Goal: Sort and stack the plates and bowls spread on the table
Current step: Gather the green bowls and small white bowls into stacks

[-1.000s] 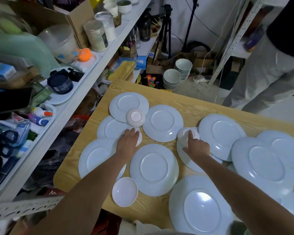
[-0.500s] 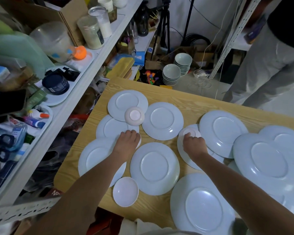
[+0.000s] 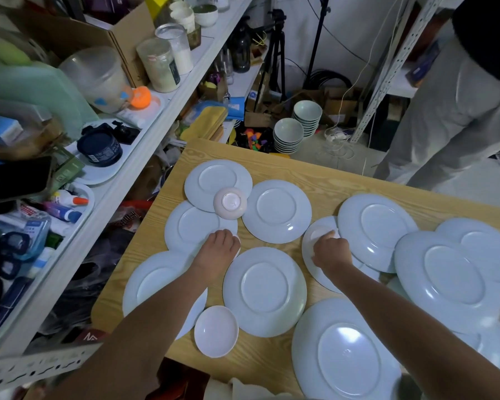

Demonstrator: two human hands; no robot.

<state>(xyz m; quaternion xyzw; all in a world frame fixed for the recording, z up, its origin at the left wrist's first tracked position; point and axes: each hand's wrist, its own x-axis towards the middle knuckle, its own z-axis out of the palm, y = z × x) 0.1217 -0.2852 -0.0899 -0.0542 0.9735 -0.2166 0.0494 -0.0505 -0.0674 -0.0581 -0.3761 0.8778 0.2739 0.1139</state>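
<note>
Plates overlap across the tabletop (image 3: 324,180). Left of the centre plate (image 3: 264,290), the left hand (image 3: 218,249) covers a small white piece, and its grip cannot be told. Right of that plate, the right hand (image 3: 331,251) curls over a small bowl (image 3: 322,233), probably to group like sizes. Beyond it, an upturned bowl (image 3: 230,202) holds nothing.
</note>
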